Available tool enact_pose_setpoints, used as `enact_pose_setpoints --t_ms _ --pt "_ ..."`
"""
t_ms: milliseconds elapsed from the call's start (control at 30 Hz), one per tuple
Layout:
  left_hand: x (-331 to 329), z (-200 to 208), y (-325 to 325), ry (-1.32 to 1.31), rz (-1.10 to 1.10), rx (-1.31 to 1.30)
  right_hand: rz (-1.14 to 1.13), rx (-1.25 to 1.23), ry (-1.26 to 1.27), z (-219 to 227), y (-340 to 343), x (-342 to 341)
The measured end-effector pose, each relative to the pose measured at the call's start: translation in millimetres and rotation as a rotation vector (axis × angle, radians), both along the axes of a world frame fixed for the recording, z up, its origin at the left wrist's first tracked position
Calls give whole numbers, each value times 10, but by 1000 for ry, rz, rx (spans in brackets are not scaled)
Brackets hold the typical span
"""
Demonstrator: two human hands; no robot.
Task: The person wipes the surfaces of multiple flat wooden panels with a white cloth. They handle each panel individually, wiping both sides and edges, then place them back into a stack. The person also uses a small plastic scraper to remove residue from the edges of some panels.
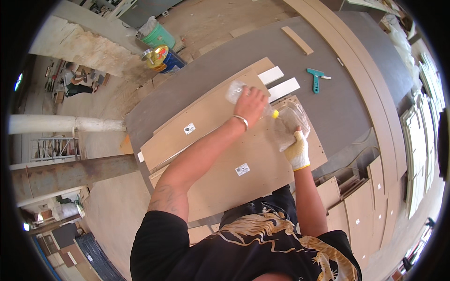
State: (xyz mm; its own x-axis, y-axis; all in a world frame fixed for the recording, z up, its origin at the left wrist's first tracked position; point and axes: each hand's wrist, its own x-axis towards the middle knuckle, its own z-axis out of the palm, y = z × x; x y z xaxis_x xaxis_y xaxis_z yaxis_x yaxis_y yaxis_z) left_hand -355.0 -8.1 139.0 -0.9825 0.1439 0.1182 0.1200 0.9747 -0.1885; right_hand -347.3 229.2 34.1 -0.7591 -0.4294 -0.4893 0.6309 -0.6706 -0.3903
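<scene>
The bare left hand [253,104] holds a clear bottle [234,92], its yellow tip [275,114] near a see-through plastic thing [287,131]. The gloved right hand [297,151] grips that thing above a brown board [220,173] on the bench [340,114].

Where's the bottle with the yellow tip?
In the head view, just above the middle: the bottle is in the bare left hand over the boards, its yellow tip up and left of the gloved right hand.
</scene>
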Motion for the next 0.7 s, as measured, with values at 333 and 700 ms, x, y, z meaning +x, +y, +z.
enact_pose_setpoints --t_ms 333,700 --pt "208 -135 -465 17 72 205 13 -33 0 238 -392 -21" --pt "341 -904 -1056 195 563 760 22 -199 -134 540 -761 83"
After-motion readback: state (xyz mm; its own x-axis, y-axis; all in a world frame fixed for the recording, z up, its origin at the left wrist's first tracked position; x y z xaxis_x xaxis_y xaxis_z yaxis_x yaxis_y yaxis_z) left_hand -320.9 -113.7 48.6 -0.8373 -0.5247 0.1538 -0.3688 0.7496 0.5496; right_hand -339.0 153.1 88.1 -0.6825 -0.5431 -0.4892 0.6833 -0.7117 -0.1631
